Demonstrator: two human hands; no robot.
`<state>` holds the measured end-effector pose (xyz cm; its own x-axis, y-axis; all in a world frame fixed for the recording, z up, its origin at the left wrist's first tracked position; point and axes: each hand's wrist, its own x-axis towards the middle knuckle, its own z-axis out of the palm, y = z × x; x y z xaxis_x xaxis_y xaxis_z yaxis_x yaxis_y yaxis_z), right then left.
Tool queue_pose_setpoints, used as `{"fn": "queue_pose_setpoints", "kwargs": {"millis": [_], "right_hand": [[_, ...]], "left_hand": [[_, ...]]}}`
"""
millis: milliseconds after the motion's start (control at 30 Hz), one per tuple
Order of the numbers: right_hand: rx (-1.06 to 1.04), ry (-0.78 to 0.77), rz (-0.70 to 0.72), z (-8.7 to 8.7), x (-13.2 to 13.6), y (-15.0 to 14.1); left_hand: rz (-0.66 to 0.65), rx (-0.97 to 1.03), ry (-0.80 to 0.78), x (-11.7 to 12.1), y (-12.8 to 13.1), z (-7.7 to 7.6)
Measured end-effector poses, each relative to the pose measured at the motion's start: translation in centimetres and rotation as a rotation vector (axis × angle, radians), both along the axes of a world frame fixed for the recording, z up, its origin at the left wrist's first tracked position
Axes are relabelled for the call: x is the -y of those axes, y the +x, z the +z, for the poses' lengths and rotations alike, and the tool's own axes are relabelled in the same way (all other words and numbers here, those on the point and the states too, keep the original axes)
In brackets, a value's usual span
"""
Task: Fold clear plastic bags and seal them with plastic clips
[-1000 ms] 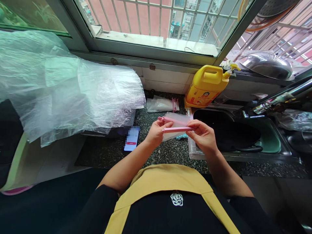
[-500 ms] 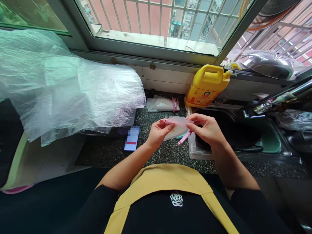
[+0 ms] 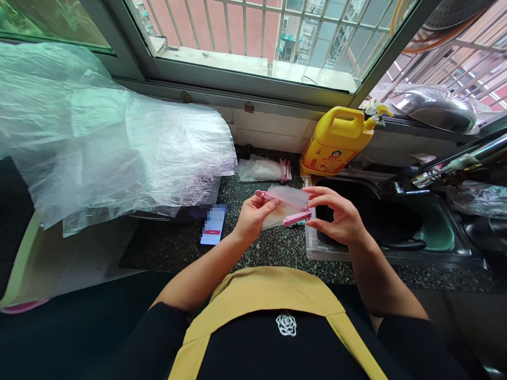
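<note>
My left hand (image 3: 253,216) is closed, pinching a small translucent plastic bag (image 3: 291,195) together with one end of a pink bag-sealing clip (image 3: 297,217). The clip is unfolded at its hinge: one bar runs along the bag's upper part, while the other swings below it, back toward the left. Something yellowish shows through the bag. Around the hinge end, my right hand (image 3: 340,214) has its thumb and fingers apart; whether the fingertips touch the clip is unclear. Behind them on the counter lie clear bags (image 3: 259,170) and several pink clips (image 3: 285,170).
A phone (image 3: 214,224) lies left of my hands on the speckled counter (image 3: 253,250). Plastic sheeting (image 3: 158,153) covers something at the left. A yellow jug (image 3: 336,140) stands behind the sink (image 3: 443,227), which holds a dark pan (image 3: 368,216).
My right hand's fingers have spread apart from their pinch on the bag's edge. The clip's loose bar has swung up and more of the clip shows. My left hand keeps its hold.
</note>
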<state>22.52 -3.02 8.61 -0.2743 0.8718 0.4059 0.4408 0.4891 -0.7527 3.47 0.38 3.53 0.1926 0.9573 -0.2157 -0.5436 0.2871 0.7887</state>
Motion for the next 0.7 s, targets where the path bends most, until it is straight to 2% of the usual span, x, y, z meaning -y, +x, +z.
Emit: {"fn": "queue_pose_setpoints", "kwargs": {"millis": [133, 367, 467, 600, 700], "right_hand": [[0.121, 0.057, -0.001, 0.2, 0.1, -0.1], [0.136, 0.109, -0.026, 0.8, 0.0, -0.9], [0.038, 0.088, -0.077, 0.5, -0.2, -0.9], [-0.205, -0.032, -0.28, -0.6, -0.8, -0.9], [-0.318, -0.084, -0.344, -1.1, -1.3, -1.3]], "left_hand": [[-0.019, -0.008, 0.005, 0.0, 0.2, -0.1], [-0.047, -0.039, 0.038, -0.1, 0.0, 0.1], [-0.079, -0.073, 0.041, 0.0, -0.2, 0.3], [-0.135, -0.145, 0.038, 0.2, -0.6, 0.3], [-0.125, -0.183, 0.082, 0.3, -0.8, 0.3]]}}
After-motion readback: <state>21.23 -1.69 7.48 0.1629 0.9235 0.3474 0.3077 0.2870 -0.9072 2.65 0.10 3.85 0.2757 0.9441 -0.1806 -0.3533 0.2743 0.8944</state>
